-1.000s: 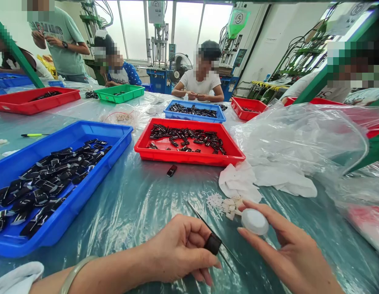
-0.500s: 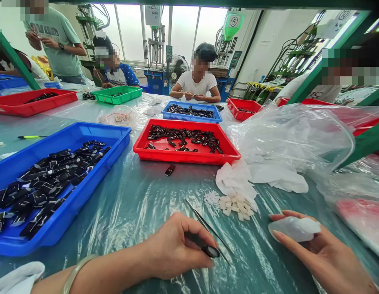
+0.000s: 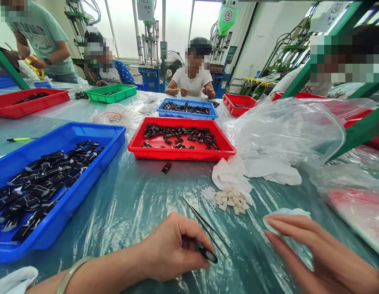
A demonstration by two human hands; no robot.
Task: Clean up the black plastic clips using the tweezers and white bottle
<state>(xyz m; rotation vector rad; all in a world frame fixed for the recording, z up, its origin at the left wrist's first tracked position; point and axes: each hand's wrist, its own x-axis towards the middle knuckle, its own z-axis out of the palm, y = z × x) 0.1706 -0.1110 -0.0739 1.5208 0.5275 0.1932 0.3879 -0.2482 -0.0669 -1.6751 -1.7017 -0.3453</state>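
My left hand pinches a small black plastic piece with a pale oval end between thumb and fingers. Just beyond those fingers, steel tweezers lie on the plastic-covered table. My right hand is at the lower right, thumb and fingers apart. Behind it lies a translucent soft bottle, mostly covered by the hand; whether they touch is unclear. Small cream pads and white bits are heaped between the hands, farther back. A single black piece sits by the red tray.
A blue tray of black pieces stands left, a red tray ahead. Crumpled white cloth and clear plastic bags lie right. A green post slants at the right. Co-workers sit across the table with more trays.
My right hand has turned over and let go of the bottle, which is now behind it. My left hand keeps the black piece almost in place. The view has shifted slightly right.
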